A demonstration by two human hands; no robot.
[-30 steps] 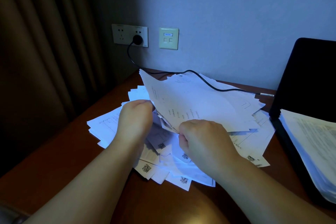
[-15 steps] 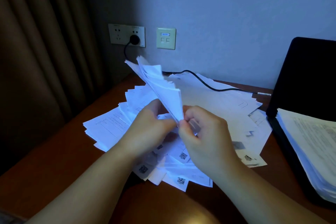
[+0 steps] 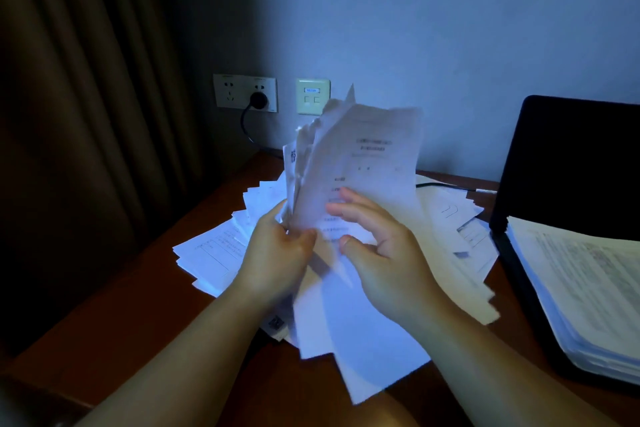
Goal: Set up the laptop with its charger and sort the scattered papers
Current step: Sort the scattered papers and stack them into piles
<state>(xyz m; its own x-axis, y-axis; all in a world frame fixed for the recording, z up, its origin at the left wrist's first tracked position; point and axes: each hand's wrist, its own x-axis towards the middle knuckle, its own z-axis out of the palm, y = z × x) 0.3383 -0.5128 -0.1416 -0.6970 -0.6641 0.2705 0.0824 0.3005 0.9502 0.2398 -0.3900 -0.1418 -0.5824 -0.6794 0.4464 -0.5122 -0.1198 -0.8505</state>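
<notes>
Sheets (image 3: 356, 166) stood upright mid-frame, my left hand (image 3: 277, 253) pinching their lower edge, right hand's fingers (image 3: 346, 208) spread; that loose grip risked them slipping onto the bench (image 3: 138, 305).

I can't read any text here. The sheet (image 3: 367, 163) held up just above my hands carries printed lines, a centred heading and short rows, but all too blurred to make out. A QR-type code (image 3: 276, 322) sits on a paper just below my left hand (image 3: 277, 253), not decodable. The wall plate (image 3: 312, 96) beyond the hands has a small blue label, illegible. The stack (image 3: 585, 274) right of my right hand (image 3: 384, 253) shows dense print, unreadable too.
</notes>
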